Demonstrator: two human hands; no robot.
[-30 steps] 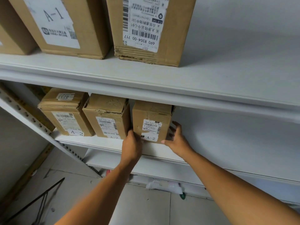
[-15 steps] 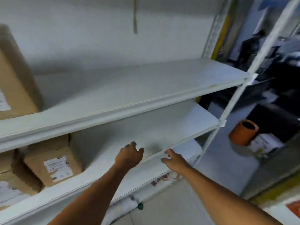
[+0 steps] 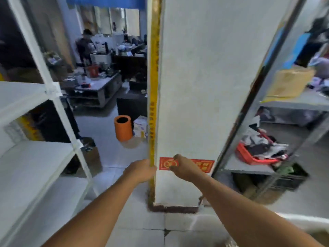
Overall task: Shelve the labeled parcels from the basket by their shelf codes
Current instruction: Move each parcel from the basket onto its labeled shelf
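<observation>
Our left hand (image 3: 140, 171) and right hand (image 3: 184, 168) hang loosely curled and grasp nothing, raised before a white pillar (image 3: 204, 86) with a yellow edge strip (image 3: 153, 86). Open floor (image 3: 110, 154) lies left of the pillar, bounded by the white shelf (image 3: 26, 166). The red basket (image 3: 249, 156) of parcels sits on a grey shelf (image 3: 236, 166), well right of both hands.

White shelving (image 3: 26, 163): matt painted boards, likely metal posts | pillar (image 3: 204, 86): chalky matt plaster, edged with glossy yellow tape (image 3: 153, 104) | floor (image 3: 114, 154): smooth pale tile | bin (image 3: 123, 128): orange plastic, matt | basket (image 3: 249, 156): red plastic | right-hand rack (image 3: 292, 102): dull grey metal | box (image 3: 288, 82): tan cardboard, blurred
</observation>
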